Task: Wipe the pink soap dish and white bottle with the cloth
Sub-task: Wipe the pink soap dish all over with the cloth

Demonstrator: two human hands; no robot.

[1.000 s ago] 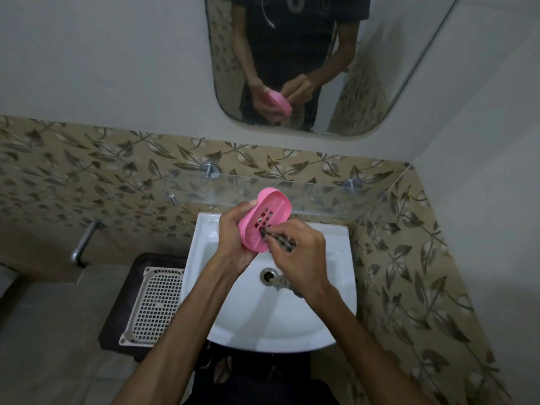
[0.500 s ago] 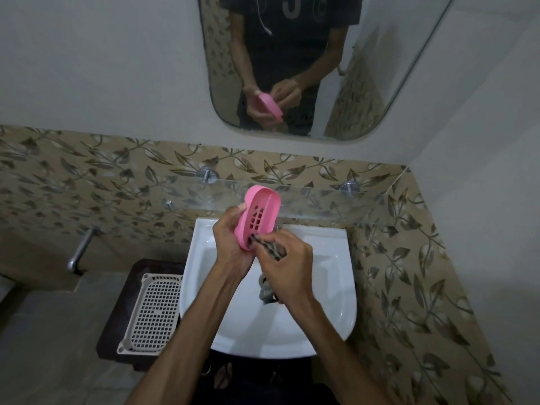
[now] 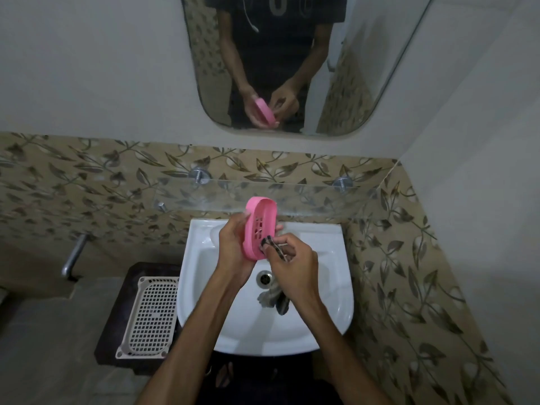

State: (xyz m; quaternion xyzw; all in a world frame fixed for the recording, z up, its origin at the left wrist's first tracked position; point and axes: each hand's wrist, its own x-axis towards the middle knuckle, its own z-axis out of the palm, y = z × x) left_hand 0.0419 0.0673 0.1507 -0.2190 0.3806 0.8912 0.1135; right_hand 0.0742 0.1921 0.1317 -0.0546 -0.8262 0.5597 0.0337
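My left hand (image 3: 233, 247) grips the pink dish (image 3: 258, 228) tilted on edge above the sink (image 3: 330, 287) — slotted inside facing right. My right hand (image 3: 295, 266) pinches the cloth (image 3: 273, 247) against the dish's lower end — its tail hangs over the drain (image 3: 264, 278).

A single wide-angle head view looks forward and steeply down from standing height onto the white sink (image 3: 327, 302) at lower centre of the frame. It faces the tiled wall (image 3: 73, 182) squarely, with the mirror (image 3: 204, 68) cut off at the top edge.
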